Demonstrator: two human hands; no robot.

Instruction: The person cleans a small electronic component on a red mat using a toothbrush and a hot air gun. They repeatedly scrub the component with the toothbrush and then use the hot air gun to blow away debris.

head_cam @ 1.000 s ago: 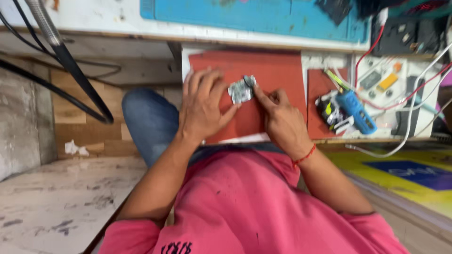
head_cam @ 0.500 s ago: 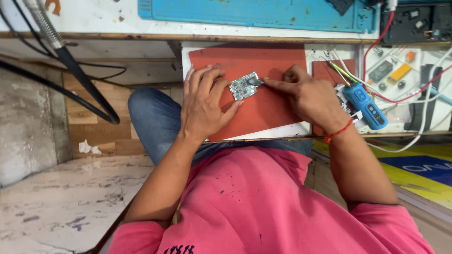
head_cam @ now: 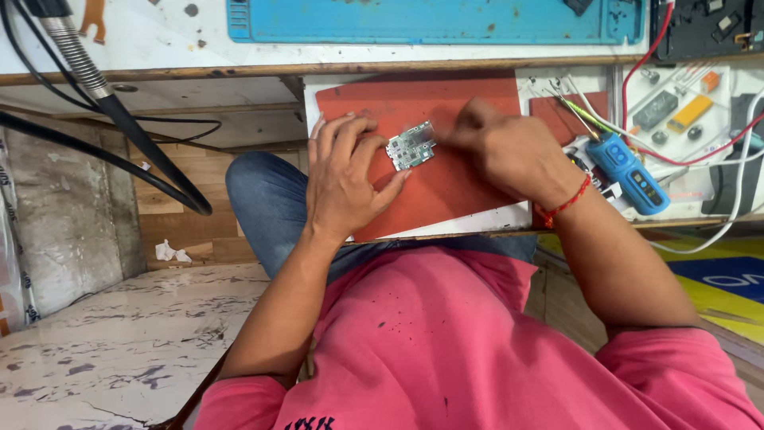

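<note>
A small silver-green circuit board [head_cam: 411, 146] lies tilted on a red mat [head_cam: 446, 195]. My left hand [head_cam: 346, 179] rests on the mat with its fingertips and thumb gripping the board's left side. My right hand [head_cam: 501, 147] is blurred by motion, its fingers bunched together at the board's right edge. Whether they pinch a thin tool or the board itself is not clear. A red thread circles my right wrist. I sit cross-legged in a pink shirt and blue jeans.
A blue hand tool [head_cam: 633, 171] lies right of the mat among red and white wires [head_cam: 720, 147] and small parts in a white tray [head_cam: 676, 111]. A blue work mat [head_cam: 430, 20] lies on the bench above. Black cables and a flexible metal arm [head_cam: 119, 127] hang at the left.
My right hand has shifted up and right along the board's edge. My left hand keeps the board in place on the red mat.
</note>
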